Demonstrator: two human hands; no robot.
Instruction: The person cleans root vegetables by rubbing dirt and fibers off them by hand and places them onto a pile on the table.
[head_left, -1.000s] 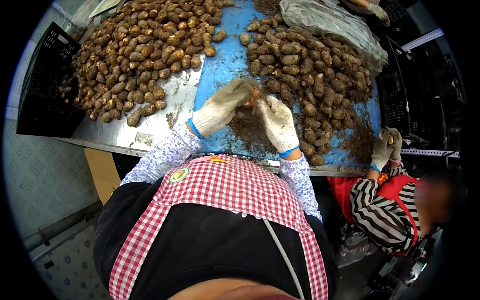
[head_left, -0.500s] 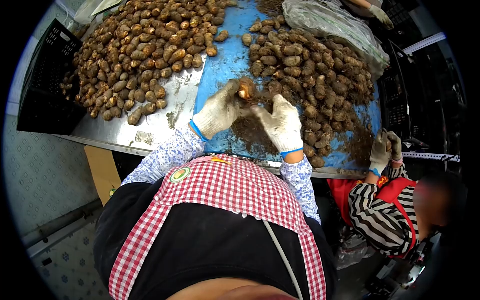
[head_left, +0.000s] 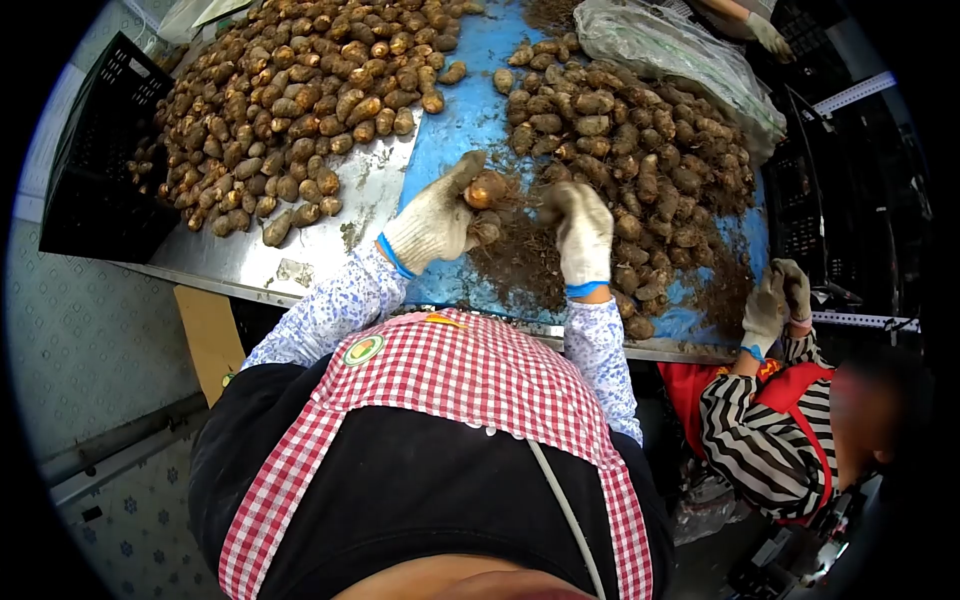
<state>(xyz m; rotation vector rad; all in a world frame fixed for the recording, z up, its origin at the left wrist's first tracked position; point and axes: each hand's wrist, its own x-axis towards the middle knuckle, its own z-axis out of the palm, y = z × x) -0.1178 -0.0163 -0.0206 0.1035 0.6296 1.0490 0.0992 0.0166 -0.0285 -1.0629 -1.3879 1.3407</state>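
A round brown tuber (head_left: 486, 190) with a pale orange end is in my left hand (head_left: 440, 215), in a knitted glove, over the blue sheet (head_left: 440, 150). To its right, my gloved right hand (head_left: 580, 225) has its fingers curled together and blurred at the tips; what they hold, if anything, is hidden. Loose root fibres and dirt (head_left: 520, 260) lie below and between my hands. Beyond my right hand is a pile of hairy, dirty tubers (head_left: 640, 150). A second pile, of smoother tubers (head_left: 300, 100), spreads at the left.
A black crate (head_left: 100, 170) stands at the left end of the metal table (head_left: 365, 190). Clear plastic sheeting (head_left: 680, 55) lies at the back right. A co-worker in striped sleeves (head_left: 745, 425) has gloved hands (head_left: 775, 300) at the right edge. Another person's gloved hand (head_left: 768, 38) shows at top right.
My right hand has moved away from the tuber to the right, and its fingers have curled. The tuber has turned in my left hand, its rounded orange end now facing up.
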